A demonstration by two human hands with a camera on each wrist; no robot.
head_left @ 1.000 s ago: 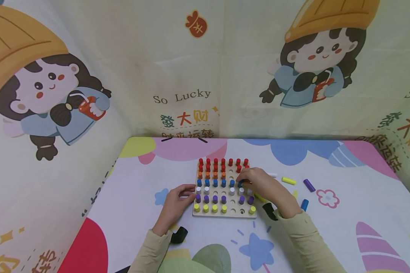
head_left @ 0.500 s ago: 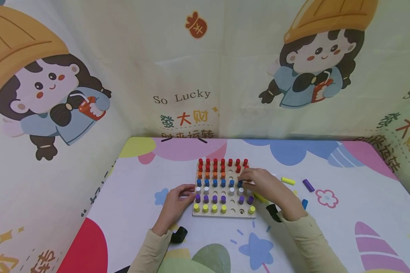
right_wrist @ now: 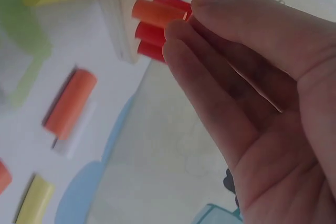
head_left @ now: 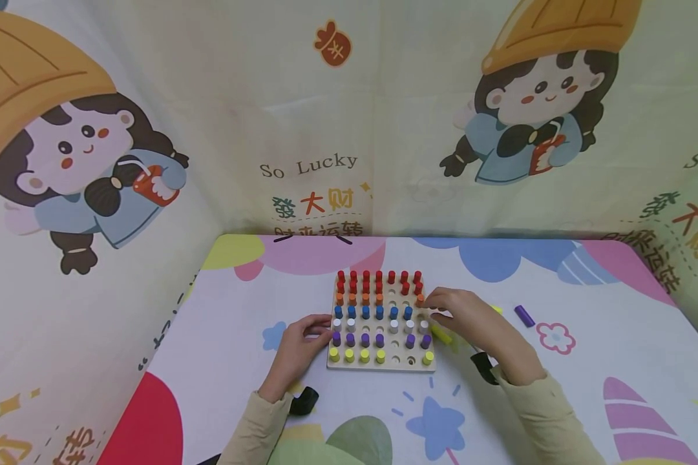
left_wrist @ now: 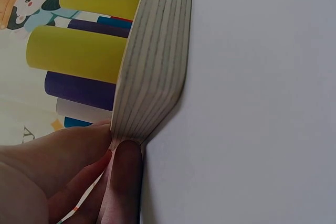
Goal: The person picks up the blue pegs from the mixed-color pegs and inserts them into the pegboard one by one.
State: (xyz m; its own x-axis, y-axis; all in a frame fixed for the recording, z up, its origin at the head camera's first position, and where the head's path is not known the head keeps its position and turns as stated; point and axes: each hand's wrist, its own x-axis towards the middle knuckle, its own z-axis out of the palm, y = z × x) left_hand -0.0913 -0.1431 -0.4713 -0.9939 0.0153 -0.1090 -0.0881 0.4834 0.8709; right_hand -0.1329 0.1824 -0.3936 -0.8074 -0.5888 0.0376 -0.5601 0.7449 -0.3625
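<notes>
A wooden pegboard (head_left: 380,369) lies on the table, bearing rows of red, orange, blue, white, purple and yellow pegs. My left hand (head_left: 302,345) pinches its left edge between thumb and fingers; in the left wrist view yellow pegs (left_wrist: 76,53) rise near that grip. At the board's right side, my right hand (head_left: 465,316) has its fingers extended, fingertips close beside an orange peg (right_wrist: 157,11) standing at the end of its row. Whether they touch that peg is hard to tell. The last blue peg (head_left: 408,313) stands in its hole, free of the hand.
Loose pegs lie right of the board: a yellow peg (head_left: 442,334) near its edge and a purple peg (head_left: 524,316) farther off. In the right wrist view, an orange peg (right_wrist: 71,103) lies on the cloth. Bare holes (head_left: 395,359) show in several rows. A printed curtain hangs behind.
My right hand has left the blue peg, which stays upright, and moved right, uncovering the orange peg at the row's end. The left hand keeps its place on the board.
</notes>
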